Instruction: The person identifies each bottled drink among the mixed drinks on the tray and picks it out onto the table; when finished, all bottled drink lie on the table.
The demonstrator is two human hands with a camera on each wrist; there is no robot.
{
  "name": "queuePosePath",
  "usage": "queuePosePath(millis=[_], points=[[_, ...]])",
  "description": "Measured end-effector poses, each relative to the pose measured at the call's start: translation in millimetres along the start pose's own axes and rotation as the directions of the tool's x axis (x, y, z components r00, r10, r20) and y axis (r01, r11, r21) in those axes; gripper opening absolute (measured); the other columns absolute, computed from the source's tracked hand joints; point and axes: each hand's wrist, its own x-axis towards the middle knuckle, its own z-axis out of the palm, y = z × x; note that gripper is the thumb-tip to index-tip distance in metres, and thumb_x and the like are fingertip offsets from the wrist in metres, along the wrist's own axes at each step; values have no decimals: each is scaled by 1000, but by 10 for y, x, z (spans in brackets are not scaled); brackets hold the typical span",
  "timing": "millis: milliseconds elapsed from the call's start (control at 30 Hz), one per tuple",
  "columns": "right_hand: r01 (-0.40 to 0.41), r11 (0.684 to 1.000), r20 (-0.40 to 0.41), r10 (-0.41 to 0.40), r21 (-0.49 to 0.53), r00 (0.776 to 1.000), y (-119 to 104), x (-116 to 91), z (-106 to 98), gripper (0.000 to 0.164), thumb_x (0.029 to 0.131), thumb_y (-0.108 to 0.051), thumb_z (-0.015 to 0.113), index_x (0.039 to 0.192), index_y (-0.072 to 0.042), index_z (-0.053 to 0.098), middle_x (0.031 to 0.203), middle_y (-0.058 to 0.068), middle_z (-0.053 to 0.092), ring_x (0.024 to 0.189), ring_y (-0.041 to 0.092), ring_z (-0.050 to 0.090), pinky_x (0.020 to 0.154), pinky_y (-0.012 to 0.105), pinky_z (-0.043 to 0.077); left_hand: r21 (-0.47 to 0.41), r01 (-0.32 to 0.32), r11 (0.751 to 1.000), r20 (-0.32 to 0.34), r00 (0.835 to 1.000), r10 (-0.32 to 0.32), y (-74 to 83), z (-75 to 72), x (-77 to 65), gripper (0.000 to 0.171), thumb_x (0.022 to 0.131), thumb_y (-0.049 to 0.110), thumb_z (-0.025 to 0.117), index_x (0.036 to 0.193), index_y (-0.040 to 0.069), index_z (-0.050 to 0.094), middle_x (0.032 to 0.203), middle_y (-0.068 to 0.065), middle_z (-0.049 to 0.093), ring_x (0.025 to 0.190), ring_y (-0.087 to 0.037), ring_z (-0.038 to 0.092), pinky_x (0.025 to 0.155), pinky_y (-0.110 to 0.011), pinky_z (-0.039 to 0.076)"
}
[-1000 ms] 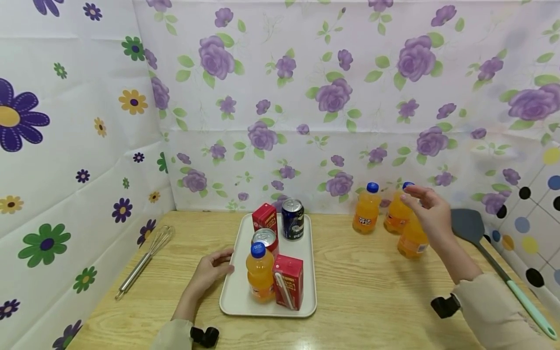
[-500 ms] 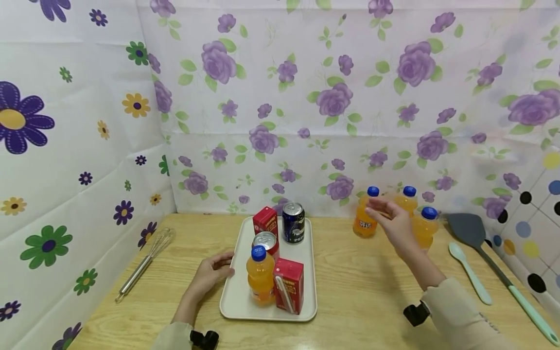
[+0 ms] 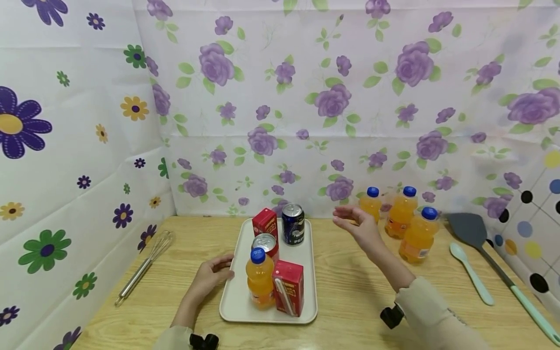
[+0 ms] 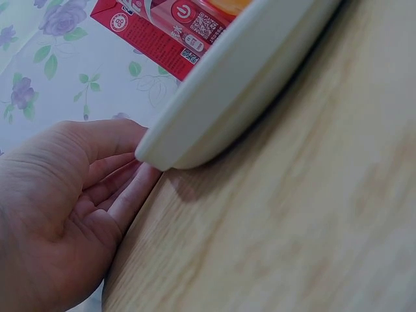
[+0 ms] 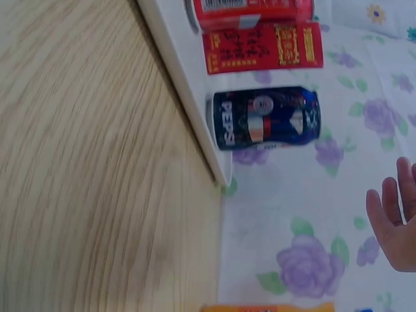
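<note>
My left hand (image 3: 209, 275) rests its fingertips and thumb against the left rim of a white tray (image 3: 305, 311). In the left wrist view, that hand's (image 4: 71, 195) fingertips meet the tray's edge. The tray bears an orange soda bottle (image 3: 261, 282) with a blue cap, two red drink cartons, front (image 3: 294, 287) and back (image 3: 265, 221), a red can (image 3: 265, 243) and a dark blue Pepsi can (image 3: 293, 224). Right of the tray, my right hand (image 3: 360, 231) hovers with nothing in it, partly covering the leftmost of three orange soda bottles (image 3: 371, 204).
Two more orange soda bottles, back (image 3: 400, 214) and front (image 3: 419, 238), stand at the right. Beyond them lie a pale green spoon (image 3: 472, 277) and a spatula (image 3: 498, 262). A whisk (image 3: 146, 267) lies at the left. Flowered sheets (image 3: 262, 165) enclose the table (image 3: 345, 316).
My right hand has moved left, from over the right-hand bottles to beside the leftmost one, uncovering the other two and the spoon. My left hand stays at the tray's rim.
</note>
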Motion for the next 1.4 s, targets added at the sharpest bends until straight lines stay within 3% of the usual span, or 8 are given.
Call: queuePosePath(millis=[67,133,233,400,533,833,1133,1400], points=[[4,1000,28,-4,8,1000,-21,12,98,43,93,-18,66,128,5,57,122,21,64,97,-6,59,86,11,50,-5,-3,1000,8,1000,3,4,3,3,49,84,3,70,132,-2,58,130,-20,62,114,-23,61,84,-12,49],[-2,1000,56,1,13,998,-41,18,197,42,93,-18,66,128,4,57,124,24,63,97,-6,59,87,12,50,-11,-2,1000,6,1000,2,7,8,6,49,84,2,70,132,-3,58,129,-21,62,115,-24,61,83,-12,49],[5,1000,100,-6,10,995,-63,26,336,41,92,-17,66,128,3,58,123,24,64,99,-1,60,90,17,52,-15,2,1000,5,1000,-2,11,15,22,49,84,2,70,132,-2,58,130,-20,63,116,-25,60,83,-11,48],[53,999,180,-52,-2,982,-162,8,543,42,92,-17,67,128,2,58,122,21,65,110,23,63,95,34,54,-4,1,1000,-1,1000,-1,17,23,45,49,83,1,70,131,-2,59,127,-20,64,114,-26,61,83,-11,48],[81,996,243,-84,21,966,-269,-62,697,41,91,-15,67,128,3,57,123,23,64,112,31,63,95,32,54,4,-2,1000,0,1000,2,6,22,46,49,82,0,70,130,-3,59,126,-21,64,113,-25,61,82,-12,49],[172,985,411,-151,-16,899,-451,-158,1017,41,90,-18,69,128,-3,59,123,18,65,113,32,61,95,34,54,4,1,1000,-4,1000,-1,-10,19,33,49,82,0,70,130,-3,60,126,-21,64,107,-15,63,83,-12,49],[178,982,531,-117,-65,839,-461,-181,1208,47,89,-27,71,130,-6,59,122,11,67,111,26,62,94,36,54,-10,2,1000,14,1000,-1,-3,9,17,50,83,1,69,132,-4,57,129,-22,62,113,-22,61,84,-12,49],[237,958,579,-102,-163,809,-591,-187,1301,38,88,-26,72,121,-10,64,113,8,69,98,18,63,84,22,54,-1,7,1000,15,1000,-7,-2,-9,28,49,84,2,69,132,-1,58,129,-20,63,114,-22,60,85,-11,48]])
